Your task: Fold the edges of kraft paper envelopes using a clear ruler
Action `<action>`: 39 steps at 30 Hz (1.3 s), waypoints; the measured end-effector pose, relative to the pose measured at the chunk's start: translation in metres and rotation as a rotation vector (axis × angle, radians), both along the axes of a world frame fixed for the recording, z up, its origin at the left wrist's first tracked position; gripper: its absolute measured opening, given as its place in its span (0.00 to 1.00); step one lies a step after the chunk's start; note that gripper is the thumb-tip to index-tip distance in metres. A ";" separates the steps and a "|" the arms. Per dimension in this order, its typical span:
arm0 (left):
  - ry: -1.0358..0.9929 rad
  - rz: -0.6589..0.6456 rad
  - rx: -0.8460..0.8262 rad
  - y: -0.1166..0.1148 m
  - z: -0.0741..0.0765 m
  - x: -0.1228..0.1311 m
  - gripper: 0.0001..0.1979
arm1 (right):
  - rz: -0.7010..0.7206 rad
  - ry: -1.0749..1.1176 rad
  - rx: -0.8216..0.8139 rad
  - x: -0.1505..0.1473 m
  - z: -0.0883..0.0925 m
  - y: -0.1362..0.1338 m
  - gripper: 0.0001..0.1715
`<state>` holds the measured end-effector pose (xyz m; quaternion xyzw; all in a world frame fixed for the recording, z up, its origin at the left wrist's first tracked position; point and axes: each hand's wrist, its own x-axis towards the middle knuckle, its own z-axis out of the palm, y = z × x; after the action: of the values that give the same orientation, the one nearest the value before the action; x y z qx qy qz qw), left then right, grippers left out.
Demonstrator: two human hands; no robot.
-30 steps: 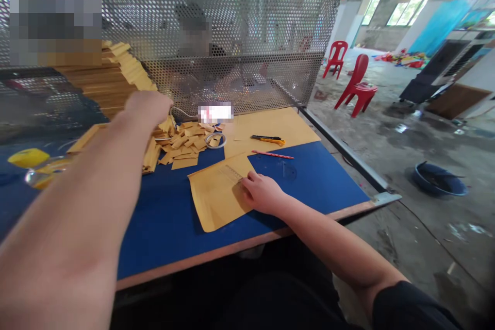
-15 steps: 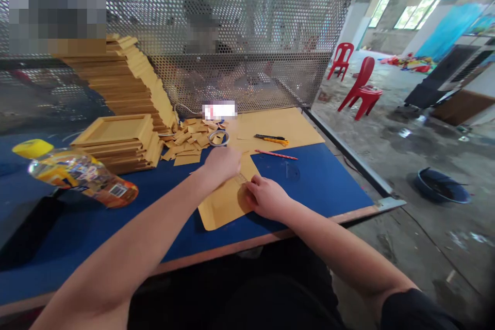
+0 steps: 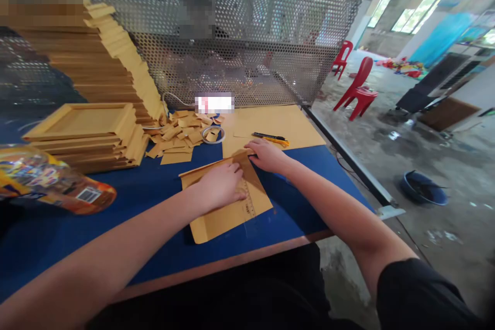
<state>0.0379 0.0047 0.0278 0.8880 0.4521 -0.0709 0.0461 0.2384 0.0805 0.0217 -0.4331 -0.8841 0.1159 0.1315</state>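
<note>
A tan kraft-paper envelope (image 3: 216, 216) lies at a slant on the blue tabletop. Across its right part runs a clear ruler (image 3: 249, 206), partly covered. My left hand (image 3: 220, 185) bears down on the ruler with bent fingers and thumb, holding it against the paper. At the envelope's upper right corner is my right hand (image 3: 266, 154), fingers drawn together; a small dark bit shows by the fingertips, but what they hold is hidden. Just beyond this hand, a black pen-like tool (image 3: 265, 136) and a yellow-handled cutter (image 3: 278, 141) rest on a large tan sheet (image 3: 301, 124).
Left of the work stand a leaning stack of tan envelopes (image 3: 119, 62) and a lower stack (image 3: 88, 129). Paper scraps (image 3: 180, 131) and a tape roll (image 3: 213, 128) lie near them. A drink bottle (image 3: 58, 180) lies at far left. A perforated metal screen (image 3: 251, 20) rises behind.
My right hand has moved up from the ruler to the envelope's top corner. My left hand has slid down onto the ruler. The red striped pencil no longer shows. The view has shifted.
</note>
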 end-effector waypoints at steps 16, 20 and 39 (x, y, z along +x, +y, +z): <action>0.059 -0.077 -0.111 -0.040 -0.007 -0.006 0.51 | 0.022 0.164 -0.213 -0.006 -0.018 -0.016 0.12; 0.007 -0.122 -0.121 -0.044 -0.020 -0.017 0.51 | 0.065 0.134 -0.130 -0.005 -0.023 -0.011 0.11; 0.101 0.028 -0.161 -0.013 -0.013 0.002 0.58 | -0.192 0.073 0.007 0.034 0.000 -0.009 0.13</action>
<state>0.0397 -0.0079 0.0149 0.8703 0.4589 -0.1510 0.0957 0.2723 0.0718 0.0221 -0.5111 -0.8335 0.1154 0.1755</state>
